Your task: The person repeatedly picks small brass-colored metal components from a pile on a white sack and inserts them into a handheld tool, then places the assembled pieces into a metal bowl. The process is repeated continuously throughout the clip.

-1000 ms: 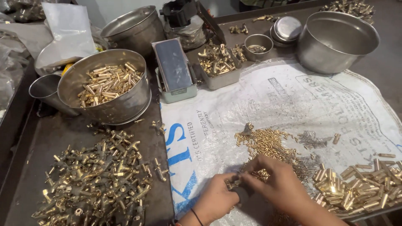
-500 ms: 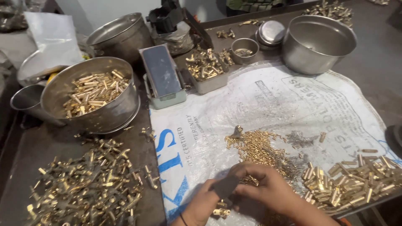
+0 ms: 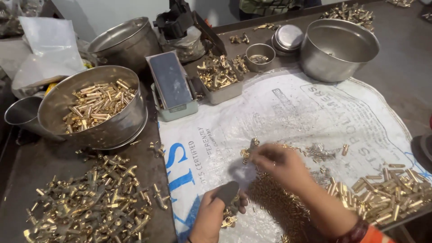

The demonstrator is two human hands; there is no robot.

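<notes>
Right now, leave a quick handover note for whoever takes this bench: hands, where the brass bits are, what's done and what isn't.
Left hand: low on the white sack sheet, its grip closed on a small dark part, a brass fitting just below it.
Right hand: blurred above the heap of small brass pieces; whether it holds anything cannot be told.
Brass tubes: some in the big steel bowl, more piled at the sheet's right edge.
T-shaped fittings: loose heap on the dark table, left.
Done or left: cannot be judged; the heaps remain large.
</notes>
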